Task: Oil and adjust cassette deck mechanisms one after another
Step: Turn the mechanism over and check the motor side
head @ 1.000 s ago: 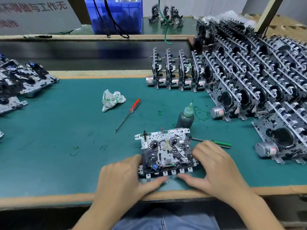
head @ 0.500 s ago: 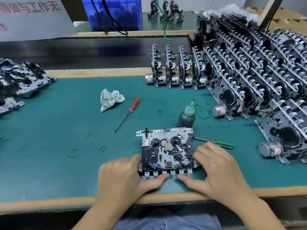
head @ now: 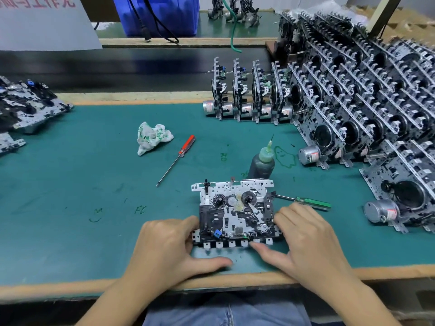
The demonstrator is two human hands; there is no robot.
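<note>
With both hands [head: 235, 243] gripping the deck [head: 235, 210] by its sides, steadying for adjustment; next, reaching for the oiler [head: 263, 164].

Both forearms are reaching forward, palms facing down. The left hand [head: 168, 245] is lying with its fingers [head: 188, 225] curled and its thumb stretching out to the right. The right hand [head: 306, 238] is mirroring it, fingers bent, thumb pointing left toward the other thumb.

A crumpled white cloth [head: 153, 137] lies on the green mat [head: 70, 184]; a blue bin [head: 162, 15] stands behind.
</note>
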